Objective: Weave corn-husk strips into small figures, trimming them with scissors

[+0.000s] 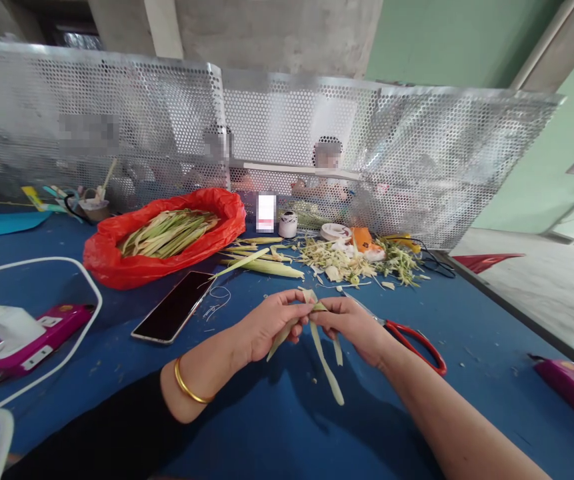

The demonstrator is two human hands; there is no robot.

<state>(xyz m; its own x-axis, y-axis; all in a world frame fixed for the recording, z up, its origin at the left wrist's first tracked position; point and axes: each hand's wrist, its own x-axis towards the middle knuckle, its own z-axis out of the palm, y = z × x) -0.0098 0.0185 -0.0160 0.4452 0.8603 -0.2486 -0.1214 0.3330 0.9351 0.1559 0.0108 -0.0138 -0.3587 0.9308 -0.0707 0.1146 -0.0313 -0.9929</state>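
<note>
Both of my hands meet above the blue table, fingertips nearly touching. My left hand (284, 317) pinches pale green husk strips (327, 370), and a flat piece of husk hangs below its fingers. My right hand (349, 323) pinches the same bundle where the strips cross or fold. Two narrow ends dangle under the hands, one longer than the other. Whether the strips are knotted is hidden by my fingers. Beside my right hand lie scissors (417, 343) with red handles. Beyond my hands are several loose husk leaves (271, 267) and a heap of husk scraps (339, 260).
A red plastic bag (111, 267) full of husk leaves stands at left. In front of it lies a phone (174, 310). Purple power strips (41, 337) sit at both sides, a white cable near the left one. A perforated metal screen (287, 113) crosses behind; people sit beyond it.
</note>
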